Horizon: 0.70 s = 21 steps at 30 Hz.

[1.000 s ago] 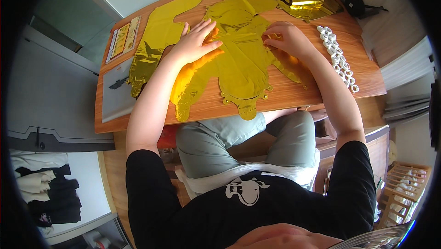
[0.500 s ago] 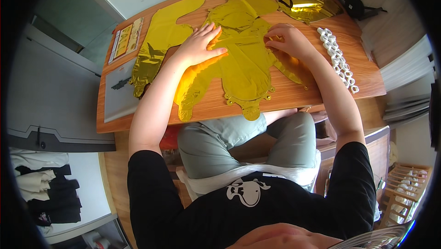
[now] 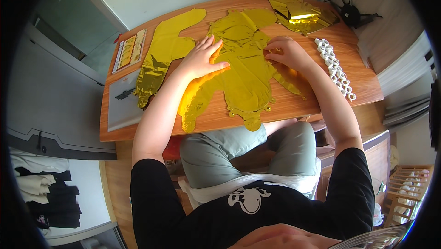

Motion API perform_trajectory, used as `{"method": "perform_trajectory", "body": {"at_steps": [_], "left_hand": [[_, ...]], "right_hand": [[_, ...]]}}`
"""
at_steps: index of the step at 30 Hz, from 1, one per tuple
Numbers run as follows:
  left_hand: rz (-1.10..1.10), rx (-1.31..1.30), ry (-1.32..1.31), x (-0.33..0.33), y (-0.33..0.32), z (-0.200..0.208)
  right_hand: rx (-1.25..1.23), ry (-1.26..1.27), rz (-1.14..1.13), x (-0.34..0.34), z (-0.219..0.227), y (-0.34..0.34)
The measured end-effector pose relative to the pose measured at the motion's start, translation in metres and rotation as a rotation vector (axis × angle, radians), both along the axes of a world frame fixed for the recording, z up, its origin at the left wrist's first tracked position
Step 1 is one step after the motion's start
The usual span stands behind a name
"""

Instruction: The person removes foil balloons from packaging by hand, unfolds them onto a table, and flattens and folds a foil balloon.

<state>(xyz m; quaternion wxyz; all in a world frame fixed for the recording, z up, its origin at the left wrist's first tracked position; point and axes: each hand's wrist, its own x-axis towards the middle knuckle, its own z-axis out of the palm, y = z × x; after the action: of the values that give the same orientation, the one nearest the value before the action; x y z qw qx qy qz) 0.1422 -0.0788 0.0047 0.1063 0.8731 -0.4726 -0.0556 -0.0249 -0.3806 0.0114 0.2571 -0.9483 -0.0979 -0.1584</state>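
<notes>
A flat, uninflated gold foil balloon (image 3: 245,72) with rounded lobes and small edge tabs lies in front of me on the wooden table. My left hand (image 3: 202,60) rests on its left side, thumb and fingers spread, pressing the foil. At its right edge my right hand (image 3: 287,52) has thumb and forefinger drawn together on the foil rim; the exact pinch point is partly hidden by the fingers. To the left lies another flat gold foil piece (image 3: 172,40), curved, with a crumpled lower end beside my left forearm.
A third gold foil piece (image 3: 303,12) lies at the back right, near a black device with antennas (image 3: 351,15). White rings (image 3: 334,67) form a strip along the right side. A printed card (image 3: 129,51) and a clear plastic bag (image 3: 123,104) are at the left edge of the wooden table (image 3: 285,108).
The whole view has tilted slightly, so the table appears lower. Both hands keep nearly the same places on the balloon.
</notes>
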Motion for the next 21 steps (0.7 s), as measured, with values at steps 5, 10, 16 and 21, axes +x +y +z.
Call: {"method": "perform_trajectory", "body": {"at_steps": [5, 10, 16, 21], "left_hand": [[-0.008, 0.017, -0.030, -0.002, -0.004, 0.002], [-0.002, 0.017, -0.062, 0.002, 0.000, -0.003], [-0.003, 0.017, -0.043, 0.000, -0.001, -0.001], [-0.009, 0.016, -0.040, 0.000, -0.001, -0.003]], "right_hand": [[0.031, -0.045, 0.003, 0.001, -0.008, -0.007], [0.058, -0.028, -0.006, 0.002, -0.006, -0.001], [0.024, -0.042, -0.022, -0.002, -0.007, -0.001], [0.047, 0.020, -0.023, -0.003, 0.001, 0.000]]}}
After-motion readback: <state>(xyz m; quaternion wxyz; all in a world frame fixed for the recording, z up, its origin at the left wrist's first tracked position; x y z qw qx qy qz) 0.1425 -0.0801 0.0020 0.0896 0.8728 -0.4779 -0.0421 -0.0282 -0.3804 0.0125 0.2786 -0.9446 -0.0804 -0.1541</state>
